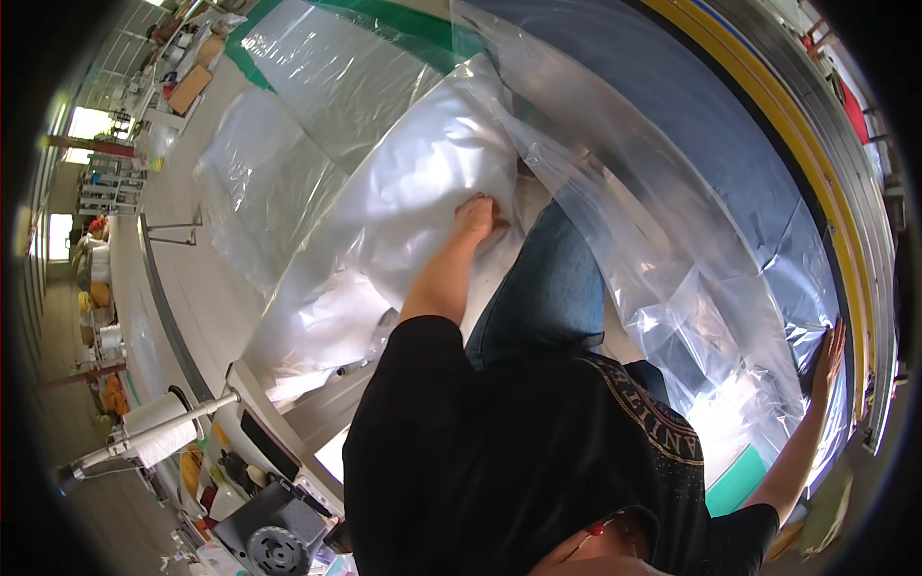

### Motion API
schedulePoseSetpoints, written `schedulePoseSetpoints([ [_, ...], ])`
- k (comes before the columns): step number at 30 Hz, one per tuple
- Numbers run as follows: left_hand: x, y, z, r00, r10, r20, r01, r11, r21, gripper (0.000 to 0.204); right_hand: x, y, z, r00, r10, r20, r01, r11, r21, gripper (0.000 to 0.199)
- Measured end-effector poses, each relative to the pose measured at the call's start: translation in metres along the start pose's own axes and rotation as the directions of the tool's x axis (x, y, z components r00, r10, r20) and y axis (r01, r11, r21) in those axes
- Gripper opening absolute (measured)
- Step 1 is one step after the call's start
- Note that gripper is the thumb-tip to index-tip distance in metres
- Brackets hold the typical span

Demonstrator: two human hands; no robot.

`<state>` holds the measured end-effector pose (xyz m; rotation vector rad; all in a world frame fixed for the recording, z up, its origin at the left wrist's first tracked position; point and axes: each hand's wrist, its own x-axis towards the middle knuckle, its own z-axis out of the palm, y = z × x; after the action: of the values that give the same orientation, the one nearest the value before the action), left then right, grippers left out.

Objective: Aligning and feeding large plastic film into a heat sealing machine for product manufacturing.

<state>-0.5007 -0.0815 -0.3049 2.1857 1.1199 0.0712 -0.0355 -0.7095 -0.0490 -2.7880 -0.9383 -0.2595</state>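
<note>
My left hand (477, 216) is closed at the right edge of a shiny translucent white plastic sheet (423, 163), its fingers curled onto the film. The sheet drapes beside my leg in jeans (552, 278). Far to the right, my right hand (832, 360) lies with fingers stretched out against a blue-grey film surface (711, 144), close to a yellow-edged rail (834, 163). Between my hands hangs loose clear plastic film (643, 230), creased and bright with reflections toward its lower end.
More clear film (259, 182) spreads over the pale table at the left. A green strip (403, 29) runs along the back. At lower left are a white thread cone (161, 427) on a rod and a grey machine part with a round wheel (279, 549). Cluttered shelves stand beyond.
</note>
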Motion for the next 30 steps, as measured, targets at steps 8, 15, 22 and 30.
schedulePoseSetpoints([
  [8, 0.018, -0.008, -0.065, 0.975, -0.218, 0.036, 0.181, 0.697, -0.694, 0.002, -0.01, 0.029, 0.001, 0.988, -0.152, 0.012, 0.149, 0.95, -0.273, 0.044],
  [15, -0.002, -0.088, -0.126, 0.391, -0.639, -0.662, -0.044, 0.706, -0.707, 0.031, -0.007, 0.03, 0.01, 1.0, 0.004, -0.028, -0.009, 0.984, -0.179, 0.046],
  [22, -0.047, 0.016, -0.178, 0.992, 0.128, -0.009, -0.1, 0.811, 0.577, 0.033, -0.009, 0.022, 0.005, 0.996, -0.074, -0.053, 0.064, 0.983, -0.173, 0.045],
  [30, -0.031, -0.023, -0.301, 0.762, -0.354, -0.543, -0.504, 0.203, -0.84, 0.018, -0.008, 0.034, 0.012, 0.958, -0.281, -0.056, 0.224, 0.858, -0.463, 0.043],
])
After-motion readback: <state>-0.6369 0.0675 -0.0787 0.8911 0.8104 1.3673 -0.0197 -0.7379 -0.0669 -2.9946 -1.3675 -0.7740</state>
